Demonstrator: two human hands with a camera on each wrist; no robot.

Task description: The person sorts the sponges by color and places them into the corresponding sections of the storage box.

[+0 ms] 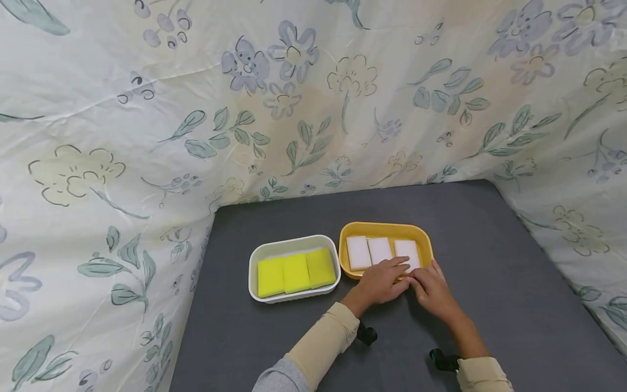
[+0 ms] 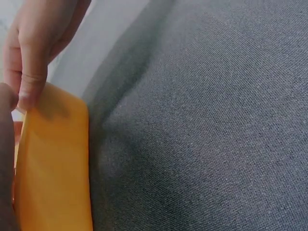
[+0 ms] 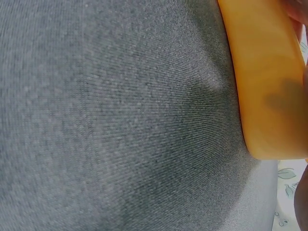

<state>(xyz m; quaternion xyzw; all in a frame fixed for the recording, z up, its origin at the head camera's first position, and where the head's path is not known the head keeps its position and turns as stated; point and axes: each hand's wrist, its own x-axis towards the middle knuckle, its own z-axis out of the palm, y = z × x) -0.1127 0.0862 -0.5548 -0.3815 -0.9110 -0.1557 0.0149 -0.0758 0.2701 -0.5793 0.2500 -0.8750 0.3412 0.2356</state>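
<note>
A yellow tray (image 1: 352, 272) holds three white sponge blocks: one at the left (image 1: 359, 252), one in the middle (image 1: 380, 250), and one at the right (image 1: 406, 249) across a small gap. My left hand (image 1: 379, 283) reaches over the front rim, its fairly straight fingers resting on the right block. At the tray's front right corner my right hand (image 1: 433, 291) grips the rim, thumb in front and fingers along the right side. The left wrist view shows that right hand (image 2: 36, 43) from below, touching the rim. Fingers partly cover the right block's lower end.
Left of the yellow tray stands a white tray (image 1: 253, 272) with three yellow-green sponge pieces (image 1: 295, 272) overlapping in a row. Both lie on a dark grey cloth-covered table (image 1: 294, 337). Floral fabric (image 1: 294, 109) hangs behind and at both sides.
</note>
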